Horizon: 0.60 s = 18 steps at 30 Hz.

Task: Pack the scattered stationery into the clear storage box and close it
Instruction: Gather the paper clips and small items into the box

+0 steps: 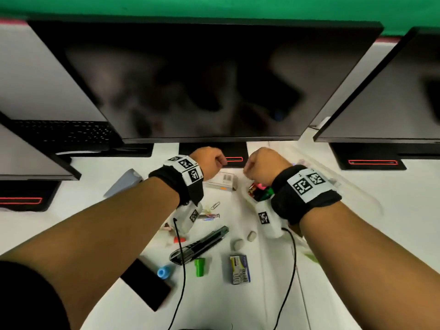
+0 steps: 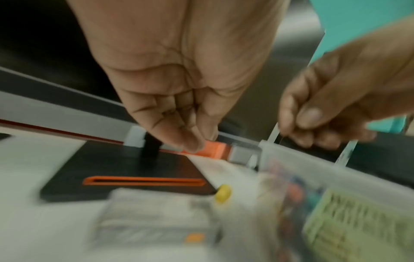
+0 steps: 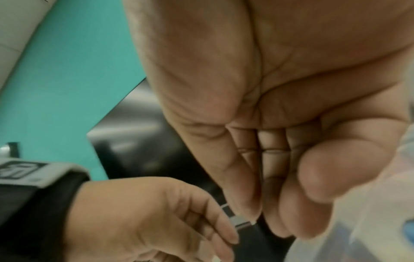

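The clear storage box (image 1: 251,195) stands open under my right wrist with coloured items inside; its rim (image 2: 302,159) shows in the left wrist view. Its lid (image 1: 347,186) lies open to the right. My left hand (image 1: 214,160) hovers just left of the box and pinches a small orange-and-silver piece (image 2: 215,148), whose silver end (image 3: 239,221) shows in the right wrist view. My right hand (image 1: 254,167) is curled, thumb against fingers (image 3: 251,209), with the fingertips right by that silver end. I cannot tell whether it holds anything.
On the white desk lie a utility knife (image 1: 200,244), a staples box (image 1: 240,269), two erasers (image 1: 238,244), a green cap (image 1: 199,266), a blue cap (image 1: 163,272), paper clips (image 1: 215,206) and a small clear case (image 1: 221,181). A monitor (image 1: 202,79) and its base (image 1: 234,151) stand just behind my hands.
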Each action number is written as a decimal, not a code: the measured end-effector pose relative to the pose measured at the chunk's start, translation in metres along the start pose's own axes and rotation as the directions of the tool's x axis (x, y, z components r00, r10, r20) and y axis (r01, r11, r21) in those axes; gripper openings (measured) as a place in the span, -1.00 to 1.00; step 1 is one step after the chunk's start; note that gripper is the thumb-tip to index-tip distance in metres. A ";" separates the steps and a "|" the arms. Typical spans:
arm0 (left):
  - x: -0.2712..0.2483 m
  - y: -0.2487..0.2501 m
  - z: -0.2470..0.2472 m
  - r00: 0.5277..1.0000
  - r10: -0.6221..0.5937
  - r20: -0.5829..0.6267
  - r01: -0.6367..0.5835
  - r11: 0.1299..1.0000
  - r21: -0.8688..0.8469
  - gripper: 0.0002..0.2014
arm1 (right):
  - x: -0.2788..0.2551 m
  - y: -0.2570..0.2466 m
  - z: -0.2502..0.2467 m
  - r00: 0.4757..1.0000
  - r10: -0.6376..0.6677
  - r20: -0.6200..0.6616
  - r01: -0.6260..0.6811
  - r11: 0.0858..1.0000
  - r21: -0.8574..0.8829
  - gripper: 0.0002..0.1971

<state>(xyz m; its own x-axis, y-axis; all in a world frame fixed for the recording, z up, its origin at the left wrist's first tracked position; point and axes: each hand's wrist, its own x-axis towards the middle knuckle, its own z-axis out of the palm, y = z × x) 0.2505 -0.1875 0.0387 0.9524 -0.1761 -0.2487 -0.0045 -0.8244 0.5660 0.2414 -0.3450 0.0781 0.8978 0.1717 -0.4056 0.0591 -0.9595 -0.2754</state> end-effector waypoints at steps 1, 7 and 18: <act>-0.005 -0.014 0.000 0.998 -0.031 0.064 0.025 0.996 0.085 -0.77 | 0.001 -0.014 0.012 0.999 -0.027 0.016 0.027 1.000 0.009 -0.74; -0.034 -0.073 0.019 0.921 -0.248 0.301 0.114 0.909 0.401 -0.50 | 0.003 -0.057 0.087 0.958 -0.208 0.199 0.239 0.959 -0.150 -0.68; -0.068 -0.119 0.074 0.909 -0.338 0.244 0.181 0.847 0.500 0.06 | 0.021 -0.051 0.154 0.983 0.096 0.155 -0.083 0.993 -0.086 -0.37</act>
<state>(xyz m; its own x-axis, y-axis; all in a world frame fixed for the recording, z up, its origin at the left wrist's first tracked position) 0.1641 -0.1170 -0.0700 0.7930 -0.0125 -0.6092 0.0163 -0.9990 0.0418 0.1895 -0.2581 -0.0508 0.8210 0.1116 -0.5599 0.0215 -0.9860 -0.1651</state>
